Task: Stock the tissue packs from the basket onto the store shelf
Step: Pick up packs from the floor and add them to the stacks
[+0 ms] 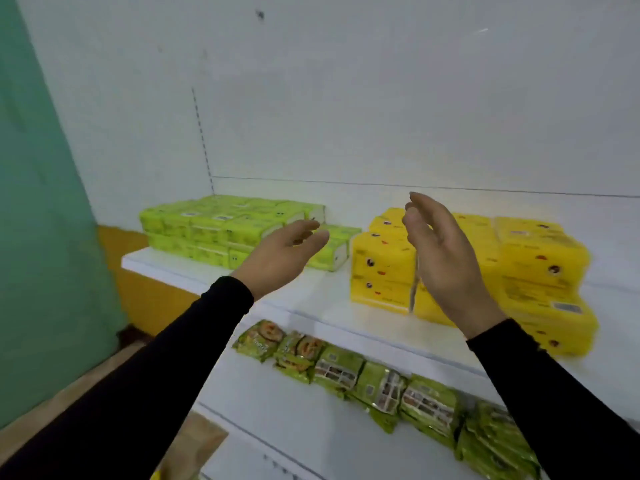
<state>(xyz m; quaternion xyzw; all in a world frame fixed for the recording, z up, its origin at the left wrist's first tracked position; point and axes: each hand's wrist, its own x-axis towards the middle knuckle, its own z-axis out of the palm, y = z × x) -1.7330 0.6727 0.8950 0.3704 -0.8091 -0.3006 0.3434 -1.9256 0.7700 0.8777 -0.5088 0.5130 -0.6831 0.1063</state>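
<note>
Green tissue packs [221, 226] lie stacked two high at the left of the white shelf [311, 296]. Yellow tissue packs [384, 268] with cartoon faces stand stacked to their right, reaching to the shelf's right part. My left hand [280, 258] hovers open above the shelf in front of the green packs, holding nothing. My right hand [446, 258] is raised open in front of the yellow stack, palm facing left, fingers relaxed, holding nothing. The basket is out of view.
On the lower shelf lies a row of green snack bags [367, 379]. A green wall [41, 237] stands to the left, with an orange strip [138, 289] and a wooden floor [69, 393] below it. The white back panel [346, 98] rises behind the packs.
</note>
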